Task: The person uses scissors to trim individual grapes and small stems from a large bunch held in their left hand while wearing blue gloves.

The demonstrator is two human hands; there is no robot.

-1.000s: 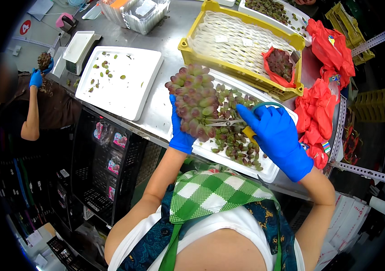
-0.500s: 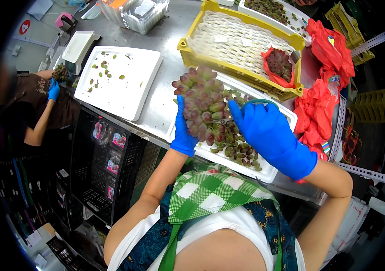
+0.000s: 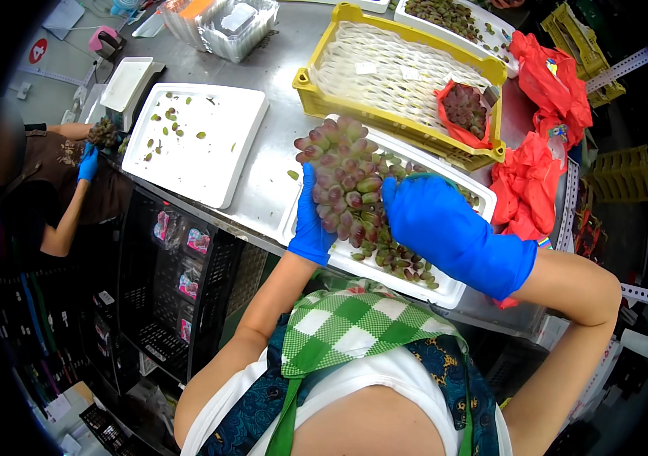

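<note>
My left hand [image 3: 312, 224], in a blue glove, is closed around the left side of a large bunch of reddish-green grapes [image 3: 339, 171]. The bunch hangs over a white tray [image 3: 449, 295] strewn with loose grapes [image 3: 404, 266]. Against the right side of the bunch is my right hand [image 3: 445, 228], also gloved in blue, its fingers wrapped round scissors. Only a bit of the scissors' green handle [image 3: 420, 176] shows along the top of that hand. Their blades are hidden.
Beyond the tray stands a yellow crate [image 3: 309, 95] with white foam netting and a red-wrapped bunch. Red bags [image 3: 529, 182] lie at right. Another white tray [image 3: 252, 140] holds scattered grapes at left, near a scale [image 3: 128, 83] and a co-worker's gloved hand [image 3: 88, 163]. Clear boxes [image 3: 240, 34] sit behind.
My right hand has turned and shifted slightly left, its elbow swinging outward. The scissor blades, visible before, are now hidden. My left hand still holds the grapes.
</note>
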